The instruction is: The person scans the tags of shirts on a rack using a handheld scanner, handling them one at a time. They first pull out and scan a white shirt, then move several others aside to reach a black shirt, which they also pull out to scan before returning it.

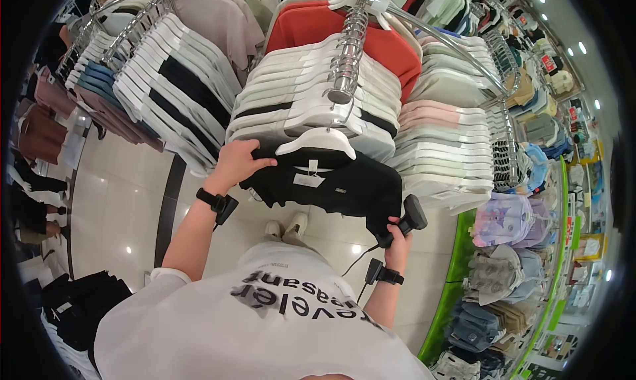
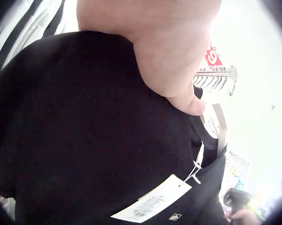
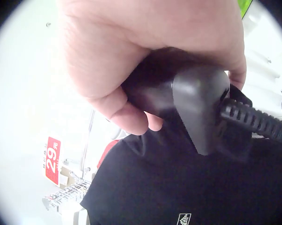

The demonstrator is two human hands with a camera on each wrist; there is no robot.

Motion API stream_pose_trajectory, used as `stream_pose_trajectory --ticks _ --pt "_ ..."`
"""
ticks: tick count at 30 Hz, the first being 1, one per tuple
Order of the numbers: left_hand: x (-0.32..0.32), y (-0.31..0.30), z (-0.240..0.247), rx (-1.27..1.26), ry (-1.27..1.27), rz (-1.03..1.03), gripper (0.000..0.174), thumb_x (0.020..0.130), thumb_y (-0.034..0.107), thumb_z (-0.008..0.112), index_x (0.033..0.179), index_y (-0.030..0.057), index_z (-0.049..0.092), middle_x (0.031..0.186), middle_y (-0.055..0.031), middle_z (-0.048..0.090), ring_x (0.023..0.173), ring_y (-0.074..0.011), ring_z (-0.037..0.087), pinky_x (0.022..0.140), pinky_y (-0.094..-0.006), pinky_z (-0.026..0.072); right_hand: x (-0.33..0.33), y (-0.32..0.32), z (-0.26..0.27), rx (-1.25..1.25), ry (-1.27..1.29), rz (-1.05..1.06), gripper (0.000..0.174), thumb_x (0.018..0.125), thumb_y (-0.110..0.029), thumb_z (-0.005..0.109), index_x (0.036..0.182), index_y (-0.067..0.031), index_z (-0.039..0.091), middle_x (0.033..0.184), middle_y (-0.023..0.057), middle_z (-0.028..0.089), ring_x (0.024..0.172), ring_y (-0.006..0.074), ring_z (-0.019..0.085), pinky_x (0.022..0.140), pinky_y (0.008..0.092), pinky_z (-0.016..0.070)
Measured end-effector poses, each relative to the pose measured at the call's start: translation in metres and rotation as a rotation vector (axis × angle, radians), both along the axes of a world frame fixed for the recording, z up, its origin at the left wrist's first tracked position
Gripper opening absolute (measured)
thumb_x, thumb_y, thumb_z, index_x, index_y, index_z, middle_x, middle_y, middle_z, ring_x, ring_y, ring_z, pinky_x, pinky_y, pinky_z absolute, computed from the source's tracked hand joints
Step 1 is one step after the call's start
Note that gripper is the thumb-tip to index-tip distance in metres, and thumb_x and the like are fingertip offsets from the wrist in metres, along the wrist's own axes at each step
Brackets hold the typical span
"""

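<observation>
My left hand [image 1: 238, 165] grips the shoulder of a black T-shirt [image 1: 371, 188], its thumb lying on the front near the collar. The shirt hangs on a white hanger [image 1: 317, 140] at the front end of a packed rail. From its collar dangles a white paper tag [image 2: 152, 201] with small print, beside a small white chest logo [image 2: 175, 217]. In my right hand [image 1: 397, 247] is a black corded barcode scanner [image 1: 413, 214], the fingers wrapped round its handle. The right wrist view shows the scanner's ribbed cable end [image 3: 255, 119] close over the dark shirt.
A chrome rail [image 1: 344, 69] juts toward me above the hanger. White and pale shirts [image 1: 298, 82] hang tightly behind, with a red garment [image 1: 298, 29] farther back. More racks stand at both sides. A green-edged display [image 1: 447, 267] is at right.
</observation>
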State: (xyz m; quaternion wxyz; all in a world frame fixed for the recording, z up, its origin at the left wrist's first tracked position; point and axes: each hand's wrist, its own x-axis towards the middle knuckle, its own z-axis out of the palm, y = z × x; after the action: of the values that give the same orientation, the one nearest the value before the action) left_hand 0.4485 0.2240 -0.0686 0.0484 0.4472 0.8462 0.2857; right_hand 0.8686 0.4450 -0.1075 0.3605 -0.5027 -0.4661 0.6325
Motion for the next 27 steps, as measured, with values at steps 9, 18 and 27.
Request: stream_pose_trajectory --ticks 9,18,27 --pt "-0.013 -0.014 -0.009 -0.025 -0.189 0.051 0.051 0.074 0.045 0.089 0.088 0.0005 0.068 0.076 -0.017 0.067 0.073 -0.0335 0.066 0.068 -0.0404 0.0521 -0.001 0.003 -0.001 0.03 -0.061 0.063 0.024 0.08 0.003 0.068 0.104 0.0021 0.073 0.101 0.0038 0.068 0.095 0.0169 0.063 0.087 0.0315 0.0506" --pt "-0.002 -0.054 -0.073 0.213 -1.101 0.107 0.04 0.089 0.01 0.081 0.127 0.0009 0.068 0.113 -0.0041 0.074 0.103 -0.0138 0.065 0.096 -0.031 0.0499 -0.005 0.003 -0.006 -0.009 0.017 0.085 0.032 0.077 0.007 0.067 0.108 0.0031 0.074 0.108 0.0052 0.07 0.097 0.0173 0.064 0.09 0.0324 0.0509" --pt "-0.006 -0.062 -0.109 0.383 -1.142 0.346 0.044 0.102 0.036 0.071 0.124 -0.0022 0.067 0.113 -0.0066 0.073 0.102 -0.0156 0.065 0.092 -0.0329 0.0516 0.021 0.033 0.001 0.017 0.031 0.08 0.053 0.078 0.007 0.062 0.13 0.0072 0.061 0.132 0.0148 0.066 0.107 0.0242 0.067 0.091 0.0382 0.0577"
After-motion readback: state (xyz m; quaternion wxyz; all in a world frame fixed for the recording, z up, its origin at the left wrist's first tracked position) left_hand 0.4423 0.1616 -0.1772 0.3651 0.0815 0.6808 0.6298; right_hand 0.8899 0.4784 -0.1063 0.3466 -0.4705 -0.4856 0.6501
